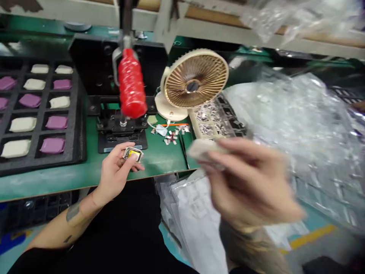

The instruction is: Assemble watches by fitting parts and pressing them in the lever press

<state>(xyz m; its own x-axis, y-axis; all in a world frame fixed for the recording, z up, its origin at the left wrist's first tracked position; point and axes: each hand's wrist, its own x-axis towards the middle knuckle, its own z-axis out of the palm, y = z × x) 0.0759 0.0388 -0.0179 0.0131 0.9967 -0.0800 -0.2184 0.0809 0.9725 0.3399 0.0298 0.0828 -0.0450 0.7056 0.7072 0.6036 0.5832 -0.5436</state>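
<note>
Between the thumb and fingers of my left hand (115,169) is a small open device casing (133,153), with a yellow part showing inside it. That hand is just in front of the base of a black hand press (122,131), whose red grip (131,83) hangs above. My right hand (248,179) is blurred by motion and raised closer to the camera. It pinches a whitish casing piece (207,150); blur hides its details. Black tweezers (184,152) lie on the green bench between the two hands.
At left a black foam tray (76,129) holds white and purple casings. A cream fan (196,80) stands behind a compartment box (196,125) of small parts. Loose bits (171,137) lie near it. Clear plastic bags (302,125) pile up at right; more bags (196,217) hang below the edge.
</note>
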